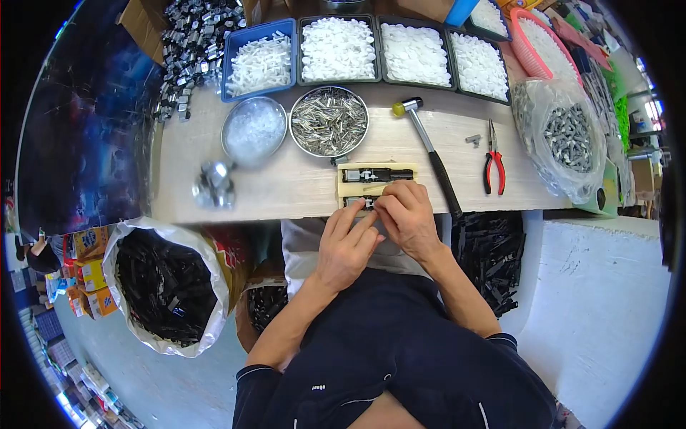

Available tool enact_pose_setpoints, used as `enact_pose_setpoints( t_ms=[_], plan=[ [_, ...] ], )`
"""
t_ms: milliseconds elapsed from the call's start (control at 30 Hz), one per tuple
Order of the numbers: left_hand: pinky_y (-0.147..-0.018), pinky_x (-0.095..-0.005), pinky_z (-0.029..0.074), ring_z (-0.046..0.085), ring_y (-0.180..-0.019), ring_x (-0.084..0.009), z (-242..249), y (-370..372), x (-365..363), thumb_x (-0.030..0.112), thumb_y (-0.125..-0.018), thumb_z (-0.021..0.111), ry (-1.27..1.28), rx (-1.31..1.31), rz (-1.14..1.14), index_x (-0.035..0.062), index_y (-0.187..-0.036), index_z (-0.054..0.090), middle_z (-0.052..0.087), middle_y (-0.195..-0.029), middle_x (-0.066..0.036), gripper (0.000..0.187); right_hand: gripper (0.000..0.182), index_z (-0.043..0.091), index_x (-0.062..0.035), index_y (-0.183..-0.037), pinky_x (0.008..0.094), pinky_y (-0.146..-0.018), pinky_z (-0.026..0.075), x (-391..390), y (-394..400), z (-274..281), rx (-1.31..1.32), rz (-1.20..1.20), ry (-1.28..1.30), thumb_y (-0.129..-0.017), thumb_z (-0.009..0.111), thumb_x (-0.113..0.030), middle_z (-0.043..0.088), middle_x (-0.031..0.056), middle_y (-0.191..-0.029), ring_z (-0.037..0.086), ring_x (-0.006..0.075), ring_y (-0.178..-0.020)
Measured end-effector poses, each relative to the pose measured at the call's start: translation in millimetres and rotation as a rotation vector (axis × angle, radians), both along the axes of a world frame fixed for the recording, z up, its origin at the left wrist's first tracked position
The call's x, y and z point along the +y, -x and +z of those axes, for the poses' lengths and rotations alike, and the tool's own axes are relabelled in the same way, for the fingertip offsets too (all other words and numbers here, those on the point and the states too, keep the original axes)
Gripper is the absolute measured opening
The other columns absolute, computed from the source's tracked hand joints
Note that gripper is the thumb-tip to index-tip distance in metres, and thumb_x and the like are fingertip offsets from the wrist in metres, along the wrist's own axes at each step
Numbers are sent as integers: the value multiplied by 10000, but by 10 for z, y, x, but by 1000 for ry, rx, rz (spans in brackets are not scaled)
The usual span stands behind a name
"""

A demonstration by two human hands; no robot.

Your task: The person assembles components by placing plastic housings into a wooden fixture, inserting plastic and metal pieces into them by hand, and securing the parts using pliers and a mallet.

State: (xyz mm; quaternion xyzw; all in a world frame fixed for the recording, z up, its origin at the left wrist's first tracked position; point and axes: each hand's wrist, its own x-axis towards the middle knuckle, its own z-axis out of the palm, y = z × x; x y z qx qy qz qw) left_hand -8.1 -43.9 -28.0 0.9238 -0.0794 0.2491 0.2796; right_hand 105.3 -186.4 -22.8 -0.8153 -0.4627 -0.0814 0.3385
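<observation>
A cream-coloured block (341, 187) with two long slots lies at the table's front edge. A black part with a silvery piece in its middle (397, 174) fills the far slot. Another black part (350, 202) sits in the near slot, mostly covered by my fingers. My left hand (344, 250) reaches in with its fingers stretched out and apart, their tips resting on the near part. Over the same part, my right hand (409, 218) has thumb and fingers pinched together; whatever is between them is hidden.
A metal bowl of small metal pins (329, 121), a dish of clear pieces (254, 129), a hammer (432, 150) and red-handled pliers (493, 161) surround the block. Trays of white parts (416, 53) line the back. Blurred shiny pieces (214, 186) lie left; a sack of black parts (164, 286) stands below.
</observation>
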Motion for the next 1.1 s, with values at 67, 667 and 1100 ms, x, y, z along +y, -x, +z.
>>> enact_pose_setpoints(
  t_ms=[67, 667, 1100],
  plan=[
    [-1006, -527, 483, 571, -1284, -401, 4, 37, -35, 149, -856, 744, -39, 28, 11, -4, -876, 627, 697, -1232, -170, 193, 215, 654, -60, -954, 422, -864, 457, -14, 10, -9, 4, 11, -1, -758, 742, -67, 626, 79, -1007, 604, 289, -1022],
    [-750, -396, 497, 627, -804, -309, 228, -13, -76, 111, -927, 706, 339, 113, 30, 3, -836, 597, 657, -862, -119, 178, 145, 678, -33, -986, 457, -884, 483, -489, -1832, 107, -104, -566, -152, -845, 707, -17, 625, 151, -1056, 619, 343, -1021],
    [-711, -278, 462, 551, -752, -120, 351, -200, 66, 272, -1113, 472, 1148, 417, 64, -5, -856, 579, 619, -797, -40, 392, 104, 658, -42, -902, 464, -830, 474, -483, -2419, 184, -474, -545, 98, -838, 724, -89, 625, 125, -1092, 607, 316, -1020]
  ],
)
